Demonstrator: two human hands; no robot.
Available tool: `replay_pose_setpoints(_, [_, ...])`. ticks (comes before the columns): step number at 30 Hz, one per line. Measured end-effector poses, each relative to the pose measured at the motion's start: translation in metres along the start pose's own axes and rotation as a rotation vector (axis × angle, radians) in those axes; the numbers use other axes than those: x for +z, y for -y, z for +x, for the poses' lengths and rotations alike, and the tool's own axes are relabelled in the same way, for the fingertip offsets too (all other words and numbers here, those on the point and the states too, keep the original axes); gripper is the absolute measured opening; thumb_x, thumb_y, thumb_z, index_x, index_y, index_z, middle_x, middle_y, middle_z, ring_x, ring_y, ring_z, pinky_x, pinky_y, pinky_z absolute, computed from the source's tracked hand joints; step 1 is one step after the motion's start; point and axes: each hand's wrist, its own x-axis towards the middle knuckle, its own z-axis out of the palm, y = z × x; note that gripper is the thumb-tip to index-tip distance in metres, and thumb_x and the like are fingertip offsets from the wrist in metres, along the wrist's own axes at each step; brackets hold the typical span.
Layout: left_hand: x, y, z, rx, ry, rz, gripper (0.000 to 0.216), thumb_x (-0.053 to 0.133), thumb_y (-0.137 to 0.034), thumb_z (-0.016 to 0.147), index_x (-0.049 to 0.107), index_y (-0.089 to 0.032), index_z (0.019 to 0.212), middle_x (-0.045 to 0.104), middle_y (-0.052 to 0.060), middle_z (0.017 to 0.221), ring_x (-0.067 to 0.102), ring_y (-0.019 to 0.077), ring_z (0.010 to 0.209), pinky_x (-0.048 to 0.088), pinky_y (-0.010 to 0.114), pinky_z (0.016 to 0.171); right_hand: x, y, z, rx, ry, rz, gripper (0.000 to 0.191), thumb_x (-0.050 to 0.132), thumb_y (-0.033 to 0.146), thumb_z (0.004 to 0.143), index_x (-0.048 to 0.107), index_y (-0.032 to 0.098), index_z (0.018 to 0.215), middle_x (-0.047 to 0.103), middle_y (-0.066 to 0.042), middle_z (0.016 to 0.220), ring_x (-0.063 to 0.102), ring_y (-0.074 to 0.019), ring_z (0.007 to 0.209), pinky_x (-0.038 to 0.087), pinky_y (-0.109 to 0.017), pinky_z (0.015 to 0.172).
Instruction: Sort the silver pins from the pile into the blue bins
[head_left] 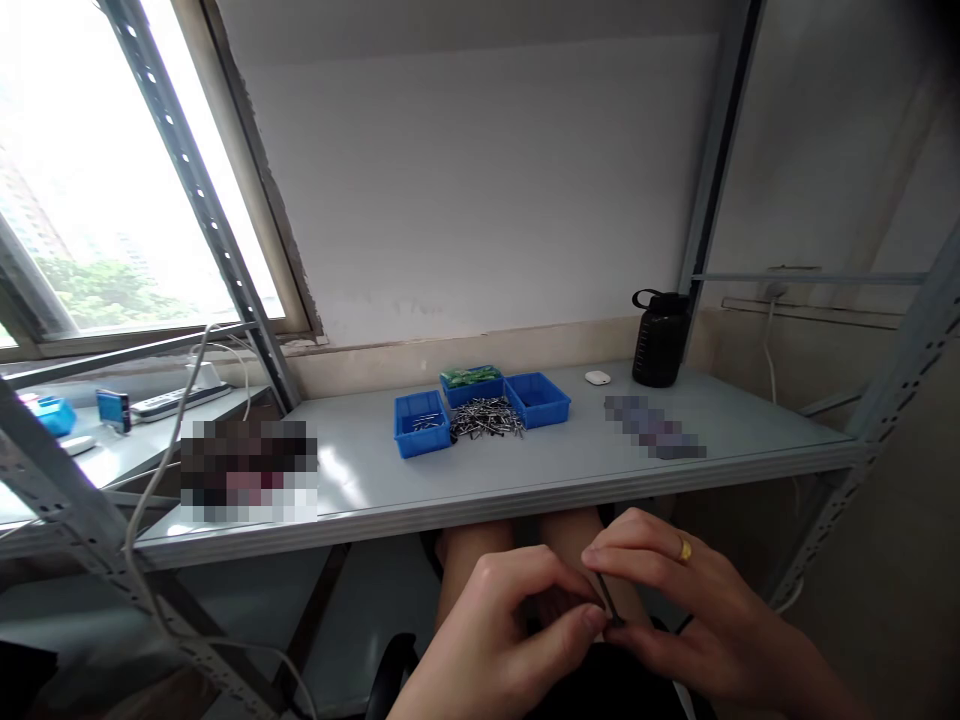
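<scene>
Below the front edge of the grey table (525, 480), over my lap, both hands meet. My left hand (510, 640) is curled, thumb and fingers pinching a small thin dark piece (609, 603). My right hand (675, 600), with a gold ring on one finger, pinches the same piece from the other side. On the table ahead lies a heap of small metal pins (487, 418) between blue trays: one at the left (421, 424) with a few pins in it, one at the right (537, 399), and one behind (471, 385) with green packets.
A black bottle (660, 338) and a small white object (598, 378) stand at the back right of the table. Metal shelf posts rise at both sides. A white cable hangs at the left, near a window and a side shelf with small devices.
</scene>
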Motion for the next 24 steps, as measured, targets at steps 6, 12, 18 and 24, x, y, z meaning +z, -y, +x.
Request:
replay_pose_setpoints(6, [0.001,-0.0001,0.0003,0.023,-0.033,0.105,0.01,0.06,-0.016,0.083,0.07,-0.015,0.081,0.068,0.002,0.076,0.059,0.0125,0.071,0.044,0.019,0.066,-0.0027,0.0014,0.0001,0.078,-0.008,0.119,0.035,0.062,0.023,0.088,0.052,0.021,0.122,0.063,-0.006,0.096,0.061,-0.0166,0.088,0.053,-0.026,0.075])
replay_pose_setpoints(12, [0.0004,0.0007,0.0,0.019,-0.082,0.041,0.018,0.063,-0.013,0.081,0.068,-0.017,0.098,0.066,0.0,0.074,0.059,0.0113,0.068,0.046,0.017,0.064,-0.002,-0.0013,0.0002,0.099,-0.06,0.116,0.034,0.063,0.025,0.088,0.055,0.022,0.121,0.063,-0.004,0.093,0.061,-0.0153,0.084,0.053,-0.025,0.072])
replay_pose_setpoints(18, [0.002,0.0069,-0.0011,0.057,-0.096,0.024,0.031,0.072,-0.016,0.076,0.066,-0.019,0.106,0.066,-0.001,0.075,0.06,0.0113,0.068,0.047,0.017,0.066,0.0005,-0.0034,0.0003,0.085,-0.069,0.084,0.031,0.059,0.034,0.092,0.055,0.022,0.121,0.065,-0.005,0.09,0.061,-0.0159,0.082,0.053,-0.027,0.071])
replay_pose_setpoints(24, [0.0024,0.0073,-0.0004,0.073,-0.108,0.067,0.029,0.077,-0.023,0.074,0.066,-0.019,0.101,0.066,-0.001,0.072,0.06,0.0117,0.066,0.047,0.017,0.064,-0.0013,-0.0006,0.0042,0.035,-0.117,0.044,0.029,0.058,0.036,0.092,0.059,0.02,0.116,0.067,-0.004,0.085,0.063,-0.0152,0.078,0.054,-0.025,0.068])
